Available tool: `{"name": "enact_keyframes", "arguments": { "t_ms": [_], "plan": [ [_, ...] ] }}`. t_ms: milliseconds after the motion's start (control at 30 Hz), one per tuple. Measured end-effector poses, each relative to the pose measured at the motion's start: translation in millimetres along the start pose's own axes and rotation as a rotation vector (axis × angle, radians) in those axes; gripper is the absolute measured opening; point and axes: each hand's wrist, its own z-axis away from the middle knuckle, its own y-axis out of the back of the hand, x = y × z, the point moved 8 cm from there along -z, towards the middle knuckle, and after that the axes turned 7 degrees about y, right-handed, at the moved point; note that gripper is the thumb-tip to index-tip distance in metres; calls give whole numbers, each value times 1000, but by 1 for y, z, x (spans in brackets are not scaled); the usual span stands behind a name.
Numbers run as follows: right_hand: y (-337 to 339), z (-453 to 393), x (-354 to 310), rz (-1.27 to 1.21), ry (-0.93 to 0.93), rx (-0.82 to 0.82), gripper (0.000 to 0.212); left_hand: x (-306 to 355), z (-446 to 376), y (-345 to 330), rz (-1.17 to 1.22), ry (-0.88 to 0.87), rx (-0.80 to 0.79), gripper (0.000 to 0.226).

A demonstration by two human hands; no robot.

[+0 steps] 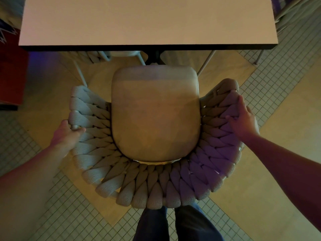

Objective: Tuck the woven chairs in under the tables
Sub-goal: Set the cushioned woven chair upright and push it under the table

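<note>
At centre: one pale grey woven-rope tub chair [152, 185], seen from above, standing just short of the table edge with its seat front at 12 o'clock, near the edge but not under it.
Chair look: curved back and arms made of thick, fat rope loops fanning out like petals from 9 through 6 to 3 o'clock; a bare metal tube shows at the left arm.
Seat: one smooth beige square cushion with rounded corners [154, 113], matte, filling the chair's middle.
Left hand [66, 134]: at 9 o'clock, curled closed around the chair's left arm rail.
Right hand [243, 119]: at 3 o'clock, fingers [241, 103] spread and pressed over the woven right arm, gripping its top.
Table: one flat white rectangular tabletop with a dark edge [147, 21] at 12 o'clock, thin grey metal legs below.
Under the table: parts of further woven chairs at 11 o'clock, blurred, count unclear.
Legs: two legs in dark blue trousers [173, 225] at 6 o'clock, right behind the chair back.
Floor: small white square mosaic tiles [281, 73] crossed by smooth tan diagonal bands.
</note>
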Motion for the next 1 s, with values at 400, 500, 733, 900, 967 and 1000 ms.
{"name": "enact_keyframes", "arguments": {
  "t_ms": [400,500,733,900,967,1000],
  "plan": [
    [35,64,42,-133,-117,28,57,129,143,-83,-7,-341,-14,55],
    [48,61,69,-180,-126,-29,58,178,204,-135,61,-425,-211,51],
    [100,48,171,-258,-101,-188,65,308,362,-275,70,-597,-383,49],
    [187,25,270,-308,-166,-151,66,389,427,-347,-6,-627,-392,51],
    [217,7,310,-330,-224,-105,63,420,438,-366,27,-587,-417,48],
    [229,-2,326,-337,-254,-86,61,435,439,-375,63,-545,-438,45]
  ]
}}
